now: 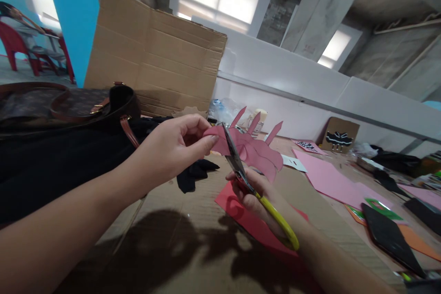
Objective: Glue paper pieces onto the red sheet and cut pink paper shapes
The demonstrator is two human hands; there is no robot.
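Observation:
My left hand (179,144) pinches the left end of a pink paper cutout (260,151) between thumb and fingers. The cutout has a wavy outline and three pointed strips sticking up. My right hand (257,193) grips a pair of scissors (275,216) with yellow handles, and their blades lie across the cutout near my left thumb. Whether the blades are cutting through the paper I cannot tell. Below my hands a red sheet of paper (251,220) lies on the cardboard-covered table (165,243). A black cutout with points (193,177) rests just beyond my left wrist.
A brown handbag (120,105) and black cloth (58,161) fill the left side. An upright cardboard sheet (155,50) stands behind. At right lie pink sheets (327,174), a black phone-like slab (389,234) and a card with a black design (339,138). A person (27,32) sits far left.

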